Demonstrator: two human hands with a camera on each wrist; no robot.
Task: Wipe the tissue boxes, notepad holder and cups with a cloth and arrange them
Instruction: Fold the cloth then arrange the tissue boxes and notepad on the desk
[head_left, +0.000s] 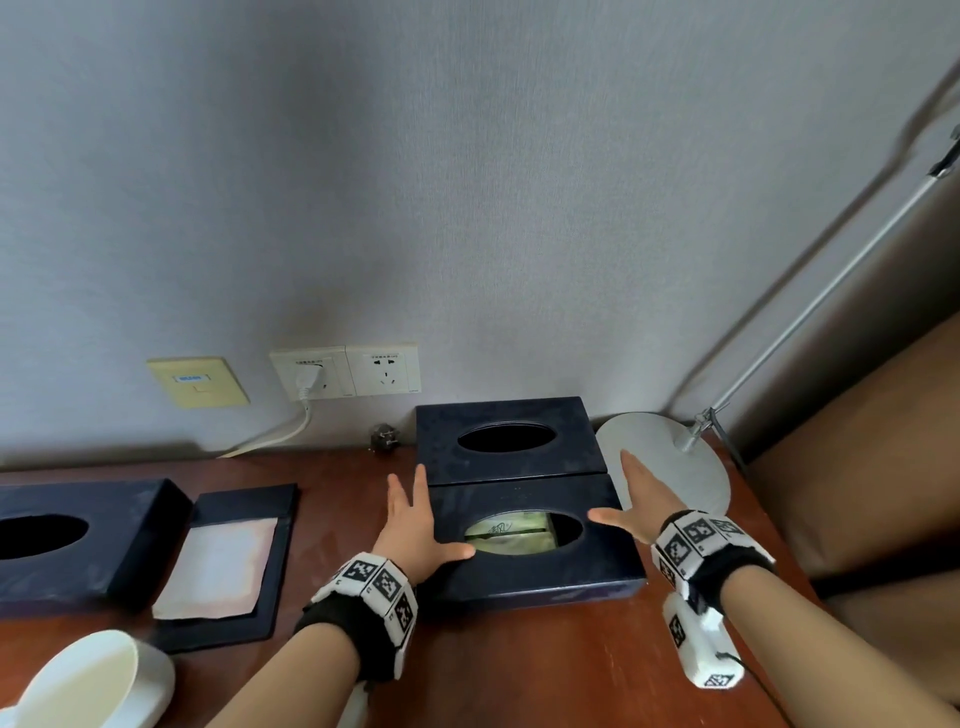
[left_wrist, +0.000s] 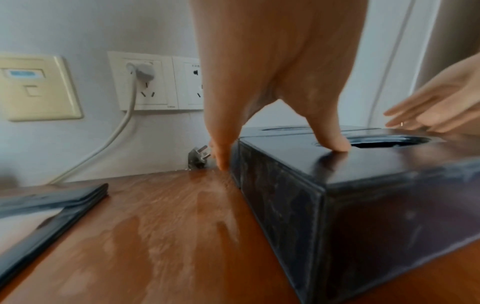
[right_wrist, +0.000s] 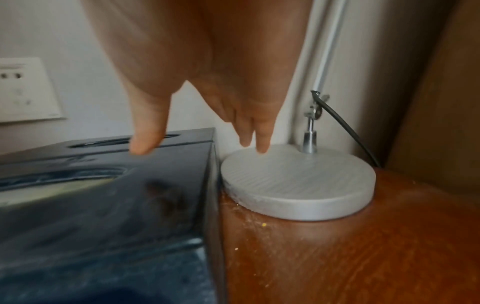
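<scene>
Fingers straight, left hand (head_left: 410, 525) and right hand (head_left: 641, 506) flank near tissue box (head_left: 535, 571), long axis left-right, opening up.

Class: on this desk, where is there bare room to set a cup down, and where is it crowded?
Bare wood lies between the notepad holder and the near tissue box, and along the front edge before that box. The right back corner is crowded: two boxes touching, beside the lamp base.

Bare forearms, each banded at the wrist

A black cuff ringed with white blocks printed with black square codes is worn above the left hand (head_left: 415, 525) and the right hand (head_left: 636, 506); under the right wrist a white coded housing is seen, seemingly trailing a thin dark cable.
</scene>
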